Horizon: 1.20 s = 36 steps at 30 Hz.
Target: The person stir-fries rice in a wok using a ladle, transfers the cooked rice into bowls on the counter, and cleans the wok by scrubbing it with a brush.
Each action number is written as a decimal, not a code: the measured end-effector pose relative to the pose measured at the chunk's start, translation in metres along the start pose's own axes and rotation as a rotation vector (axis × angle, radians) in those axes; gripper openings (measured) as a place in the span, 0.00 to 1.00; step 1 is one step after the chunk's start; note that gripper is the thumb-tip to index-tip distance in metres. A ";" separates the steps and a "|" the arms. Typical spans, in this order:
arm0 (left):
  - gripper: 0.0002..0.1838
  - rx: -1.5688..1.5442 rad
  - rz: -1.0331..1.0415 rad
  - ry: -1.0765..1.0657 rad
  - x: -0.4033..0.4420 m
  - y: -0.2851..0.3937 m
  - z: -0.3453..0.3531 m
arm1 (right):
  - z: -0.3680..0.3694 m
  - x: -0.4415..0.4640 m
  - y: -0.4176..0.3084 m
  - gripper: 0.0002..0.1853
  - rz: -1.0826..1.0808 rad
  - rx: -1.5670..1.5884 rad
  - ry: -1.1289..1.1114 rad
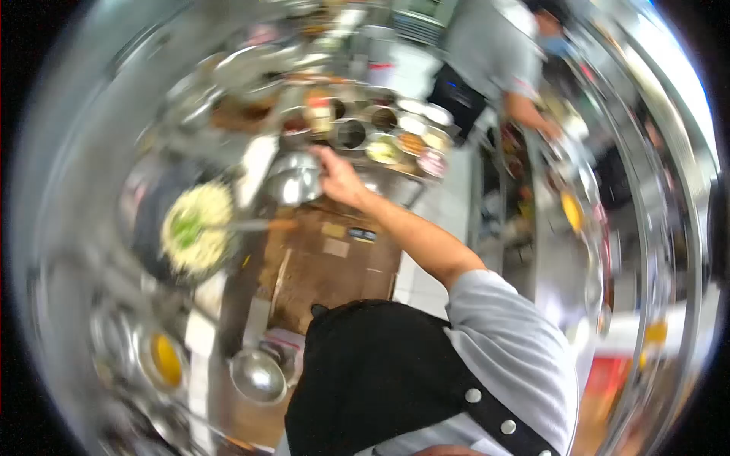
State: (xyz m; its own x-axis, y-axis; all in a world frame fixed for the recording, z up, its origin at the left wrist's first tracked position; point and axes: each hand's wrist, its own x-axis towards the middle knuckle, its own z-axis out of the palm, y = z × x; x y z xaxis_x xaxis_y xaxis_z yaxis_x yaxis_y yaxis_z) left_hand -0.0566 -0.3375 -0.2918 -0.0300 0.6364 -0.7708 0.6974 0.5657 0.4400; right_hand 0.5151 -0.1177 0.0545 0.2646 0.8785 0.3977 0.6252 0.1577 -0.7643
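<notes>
Black apron (372,372) foremost, right-hand fingers (323,155) grip a shiny, silvery, rounded metal bowl (295,182) by its edge.

The kitchen is bright. The apron (365,365) looks fairly clear, though it is so black its folds hardly show. Noodles (204,204), up and left of it, look smeary. The bowl (295,182) above it has white shine. Strong glare sits far up and right of it. The rail (690,251) right of it bends like a bow.
</notes>
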 end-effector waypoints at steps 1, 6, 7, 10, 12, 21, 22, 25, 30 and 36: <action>0.20 0.089 0.043 -0.029 0.005 0.025 -0.001 | -0.034 -0.035 0.029 0.31 0.216 0.083 -0.072; 0.21 0.390 0.219 -0.152 0.023 0.136 0.020 | -0.235 -0.300 0.121 0.21 0.952 0.081 0.242; 0.21 0.438 0.243 -0.177 0.026 0.155 0.029 | -0.274 -0.370 0.132 0.21 0.915 0.066 0.439; 0.22 0.560 0.314 -0.240 0.031 0.212 0.057 | -0.363 -0.569 0.113 0.24 1.325 0.104 0.969; 0.22 0.615 0.356 -0.275 0.031 0.248 0.081 | -0.393 -0.679 0.078 0.21 1.196 0.414 1.462; 0.24 0.693 0.571 -0.347 -0.051 0.385 0.223 | -0.294 -0.919 -0.043 0.27 0.984 0.583 2.398; 0.26 0.695 0.638 -0.325 -0.057 0.383 0.231 | -0.294 -0.910 -0.039 0.32 0.730 0.696 2.609; 0.31 0.709 0.777 -0.285 -0.050 0.371 0.246 | -0.304 -0.859 -0.007 0.42 0.795 0.729 2.480; 0.30 0.683 0.786 -0.229 -0.017 0.327 0.207 | -0.339 -0.652 0.074 0.29 1.308 0.749 1.401; 0.19 0.866 0.477 -0.068 0.066 0.165 0.080 | -0.275 -0.337 0.139 0.21 1.109 0.679 0.443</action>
State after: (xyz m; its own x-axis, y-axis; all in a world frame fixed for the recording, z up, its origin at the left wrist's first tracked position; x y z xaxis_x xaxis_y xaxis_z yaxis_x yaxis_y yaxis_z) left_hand 0.1142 -0.2440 -0.3073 0.4127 0.6510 -0.6370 0.9091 -0.3379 0.2437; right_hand 0.7151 -0.5162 -0.0463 0.6751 0.4921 -0.5496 -0.5108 -0.2258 -0.8295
